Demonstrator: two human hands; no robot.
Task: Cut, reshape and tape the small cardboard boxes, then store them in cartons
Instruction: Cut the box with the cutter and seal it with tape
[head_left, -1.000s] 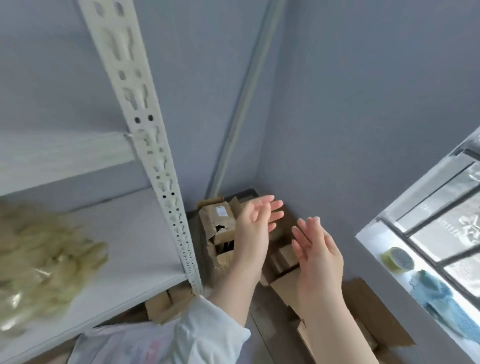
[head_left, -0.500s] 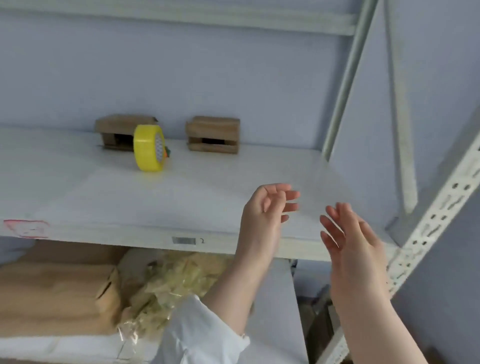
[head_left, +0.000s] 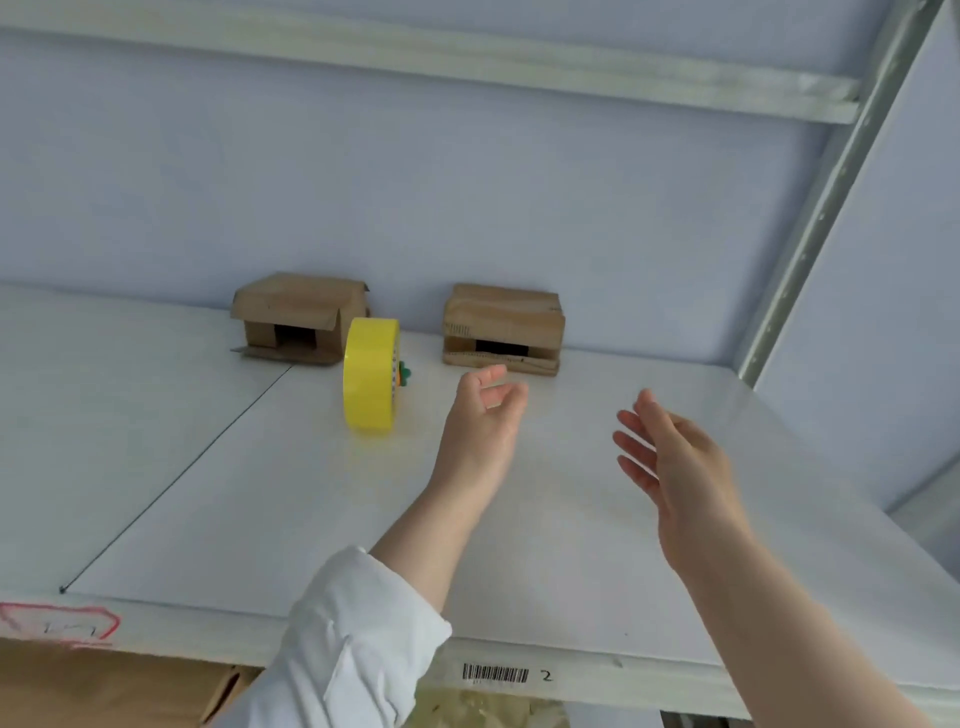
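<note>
Two small cardboard boxes stand at the back of a white shelf (head_left: 519, 519): the left box (head_left: 298, 317) with loose flaps, the right box (head_left: 503, 327) with an open slot facing me. A yellow tape roll (head_left: 370, 382) stands on edge in front of the gap between them. My left hand (head_left: 483, 421) hovers over the shelf with relaxed fingers, just right of the tape and in front of the right box, holding nothing. Further right, my right hand (head_left: 670, 462) is held open, fingers spread, also empty.
A metal shelf upright (head_left: 826, 208) rises at the right and a crossbeam (head_left: 467, 57) runs overhead. The shelf's front edge carries a barcode label (head_left: 496, 674) and a red mark (head_left: 57, 623). Brown cardboard (head_left: 104, 686) lies on the level below.
My view swung up from the floor cartons to the shelf. Both empty hands rose with it and now reach over the shelf toward the right box and tape.
</note>
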